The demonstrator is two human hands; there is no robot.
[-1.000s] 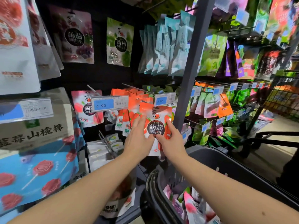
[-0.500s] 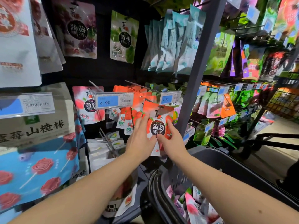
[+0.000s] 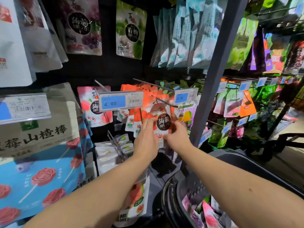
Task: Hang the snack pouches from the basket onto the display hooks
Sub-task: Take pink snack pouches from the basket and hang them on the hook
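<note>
Mid-hang, my left hand (image 3: 145, 139) and right hand (image 3: 178, 139) pinch the glossy red-and-white snack pouch (image 3: 162, 122) between them, its top just beneath the thin metal hook (image 3: 166, 102); next I judge its hole needs threading on.

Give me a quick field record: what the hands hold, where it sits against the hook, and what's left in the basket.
left hand: holds the red pouch by its left edge
right hand: pinches its right edge
red pouch: upright, top up at the hook, left of a price tag; too blurred to tell if threaded
basket: lower right, several pouches inside
</note>
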